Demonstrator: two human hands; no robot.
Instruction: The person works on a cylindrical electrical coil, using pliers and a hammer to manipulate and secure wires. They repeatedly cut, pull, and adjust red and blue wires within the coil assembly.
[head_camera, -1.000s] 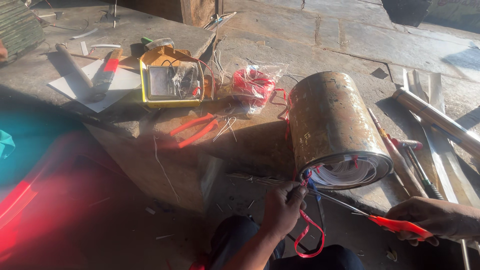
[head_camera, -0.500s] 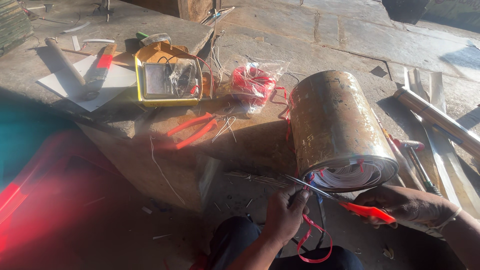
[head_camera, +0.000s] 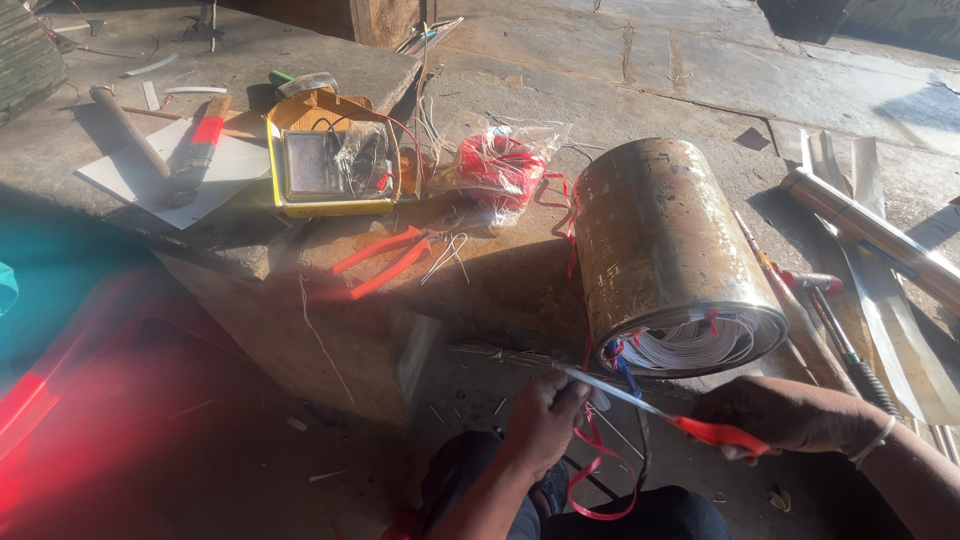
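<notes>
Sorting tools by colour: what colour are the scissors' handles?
Red, on the scissors in the right hand; head view.

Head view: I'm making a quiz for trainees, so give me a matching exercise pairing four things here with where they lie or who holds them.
Things:
1. scissors
2. orange pliers
3. rusty metal cylinder
4. yellow meter box

Places:
A. lying on its side on the stone slab, wire coils inside its open end
B. in the right hand, blades reaching toward the left hand
C. on the slab beside the bag of red wire
D. flat on the slab, in front of the meter box

Pairs: 1-B, 2-D, 3-A, 4-C
</notes>
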